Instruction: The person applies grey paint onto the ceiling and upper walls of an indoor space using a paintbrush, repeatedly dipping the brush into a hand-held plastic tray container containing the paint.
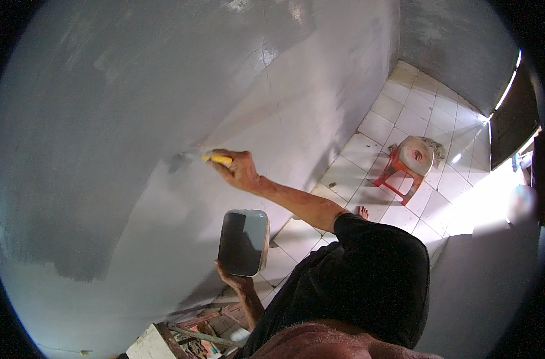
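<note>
The yellow-handled paintbrush (209, 158) is pressing its bristles against the grey-painted wall (105, 149), and in the head view I am seeing the right hand (239, 170) clenched around that handle with the arm stretched out across the frame. The left hand (233, 278) is gripping from beneath a rectangular grey plastic paint tub (243, 241), holding it tilted, close to the wall and below the brush. I am judging that the coating step is under way: darker, fresher grey is covering the upper and left parts of the wall, while a paler band is running diagonally beneath the brush. The next stroke, as I am reading it, is calling for an even drag along the edge where dark is meeting pale, with the tub kept steady enough not to spill. Around the work, I am making out a white tiled floor (404, 113) to the right, a red plastic stool with a whitish round top (410, 164) standing well apart from the hands, and a bare foot (363, 212) near the wall's base. Broken wooden pieces and rubble (194, 335) are lying at the lower edge under the tub. Nothing is standing between the brush and the wall, though the rubble is crowding the footing below.
</note>
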A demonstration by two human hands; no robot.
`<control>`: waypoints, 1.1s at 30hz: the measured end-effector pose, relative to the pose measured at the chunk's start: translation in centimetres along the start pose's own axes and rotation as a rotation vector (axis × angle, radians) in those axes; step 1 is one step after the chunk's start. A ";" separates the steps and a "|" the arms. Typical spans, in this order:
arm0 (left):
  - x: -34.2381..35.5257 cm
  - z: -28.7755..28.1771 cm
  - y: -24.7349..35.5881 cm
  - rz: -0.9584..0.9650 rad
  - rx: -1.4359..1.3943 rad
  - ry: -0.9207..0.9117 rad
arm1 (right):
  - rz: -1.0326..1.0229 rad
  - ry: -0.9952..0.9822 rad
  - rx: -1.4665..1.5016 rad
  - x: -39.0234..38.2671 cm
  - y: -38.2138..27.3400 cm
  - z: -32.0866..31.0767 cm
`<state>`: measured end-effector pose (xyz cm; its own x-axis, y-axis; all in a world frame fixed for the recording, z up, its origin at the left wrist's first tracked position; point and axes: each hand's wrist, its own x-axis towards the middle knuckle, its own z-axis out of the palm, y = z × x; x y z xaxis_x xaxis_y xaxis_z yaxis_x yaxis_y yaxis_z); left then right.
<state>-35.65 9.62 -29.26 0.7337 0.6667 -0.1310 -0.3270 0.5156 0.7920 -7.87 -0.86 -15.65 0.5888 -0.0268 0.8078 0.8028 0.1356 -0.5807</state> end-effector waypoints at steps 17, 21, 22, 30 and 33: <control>2.7 10.0 -8.9 0.095 0.221 -0.043 | 0.313 -0.442 0.000 9.3 -0.7 -21.1; 1.4 20.6 -9.6 -0.071 0.026 0.003 | 0.273 -0.599 -0.043 10.9 0.7 -25.4; 1.2 21.7 -10.3 -0.077 0.003 -0.023 | 0.246 -0.642 -0.059 11.0 1.5 -25.9; 2.4 28.5 -18.9 -0.051 -0.048 0.050 | 0.151 -1.013 -0.281 12.8 7.7 -30.9; 2.6 31.4 -21.5 -0.068 -0.063 0.055 | 0.115 -0.993 -0.269 13.3 10.3 -33.1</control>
<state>-8.00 -16.65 -27.93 0.7224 0.6565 -0.2170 -0.3159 0.5925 0.7410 11.33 -32.58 -14.26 0.4188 0.8177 0.3948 0.8128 -0.1438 -0.5645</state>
